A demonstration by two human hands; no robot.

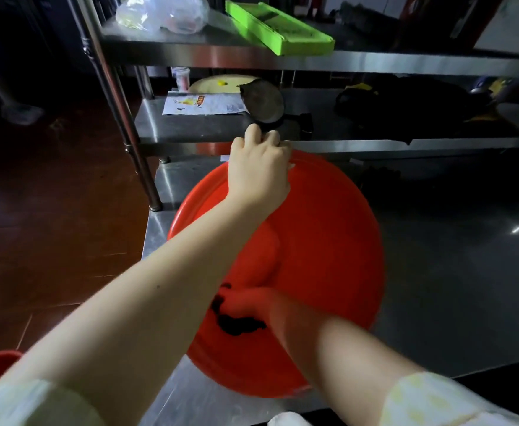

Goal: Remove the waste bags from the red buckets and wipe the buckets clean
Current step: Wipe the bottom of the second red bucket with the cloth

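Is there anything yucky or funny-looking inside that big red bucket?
Yes, dark blotches sit inside the red bucket, on its wall beside the right hand. They look like dirt or a dark rag; too blurry to tell. The left hand grips the far rim.

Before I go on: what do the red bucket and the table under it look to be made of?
Red bucket: probably moulded plastic, smooth and slightly glossy, one even red colour throughout. Table: apparently stainless steel, brushed finish, grey with streaked light reflections.

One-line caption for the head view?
Left hand grips the far rim of a red bucket on a steel table while the right hand reaches inside.
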